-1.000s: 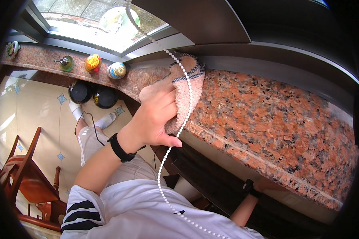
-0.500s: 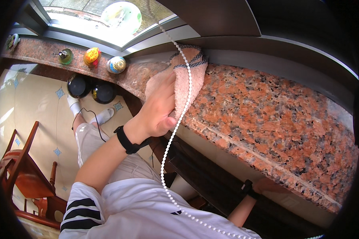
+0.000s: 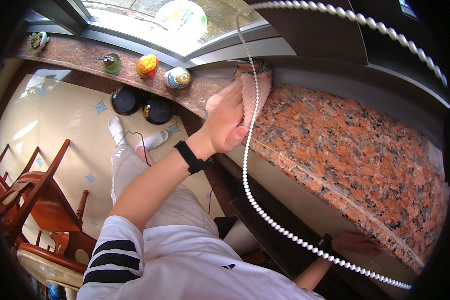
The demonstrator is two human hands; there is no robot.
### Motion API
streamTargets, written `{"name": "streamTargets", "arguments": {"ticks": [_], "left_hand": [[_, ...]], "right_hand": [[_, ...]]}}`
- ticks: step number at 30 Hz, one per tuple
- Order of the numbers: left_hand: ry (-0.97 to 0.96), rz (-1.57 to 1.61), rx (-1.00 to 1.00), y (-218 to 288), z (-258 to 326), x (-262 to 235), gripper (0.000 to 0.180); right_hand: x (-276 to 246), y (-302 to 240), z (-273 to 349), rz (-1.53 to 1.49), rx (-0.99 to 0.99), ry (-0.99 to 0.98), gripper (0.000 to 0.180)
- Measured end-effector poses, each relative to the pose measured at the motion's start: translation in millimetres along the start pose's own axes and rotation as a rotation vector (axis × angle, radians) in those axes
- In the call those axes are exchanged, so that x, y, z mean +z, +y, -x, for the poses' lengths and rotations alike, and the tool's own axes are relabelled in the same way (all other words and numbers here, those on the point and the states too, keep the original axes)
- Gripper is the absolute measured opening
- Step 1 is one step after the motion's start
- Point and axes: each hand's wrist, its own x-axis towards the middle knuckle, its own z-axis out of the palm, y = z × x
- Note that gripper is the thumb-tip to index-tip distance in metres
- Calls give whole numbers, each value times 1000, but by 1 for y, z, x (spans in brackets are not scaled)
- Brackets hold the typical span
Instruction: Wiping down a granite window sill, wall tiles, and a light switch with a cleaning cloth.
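Observation:
My left hand (image 3: pixel 228 122) presses a pink towel (image 3: pixel 257 95) with a dark checked edge onto the granite sill (image 3: pixel 345 145), close to the window frame. Part of the towel shows on either side of the hand, and its fingers are partly over the cloth. A white bead chain (image 3: pixel 256 95) hangs in front of the towel. At the lower right my right hand (image 3: pixel 355 243) is held low beside the sill's front edge, fingers stretched out and holding nothing.
Along the sill's left part stand a blue-and-white can (image 3: pixel 177 78), a red-and-yellow jar (image 3: pixel 147 65), a green pump bottle (image 3: pixel 111 63) and a potted plant (image 3: pixel 36 42). Two dark round pots (image 3: pixel 158 110) are on the floor. Wooden chairs (image 3: pixel 50 200) stand at left.
The whole view has shifted, so the sill and its things appear farther right. My left hand stays on the towel. The bead chain has swung, and more of my right hand shows.

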Motion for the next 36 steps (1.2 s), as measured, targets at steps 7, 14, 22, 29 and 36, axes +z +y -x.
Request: {"name": "streamTargets", "arguments": {"ticks": [7, 14, 22, 29, 36], "left_hand": [[57, 77, -42, -19, 13, -3, 69], [-11, 36, -110, -54, 41, -7, 67], [73, 48, -203, -72, 63, -8, 70], [82, 24, -300, -100, 85, -12, 74], [30, -72, -364, -141, 120, -20, 69]], "right_hand": [[9, 44, 21, 164, 96, -344, 61], [28, 21, -6, 369, -84, -357, 58], [26, 14, -2, 301, -181, 79, 59], [40, 80, 16, 368, -78, 114, 61], [34, 79, 31, 348, -102, 120, 61]]}}
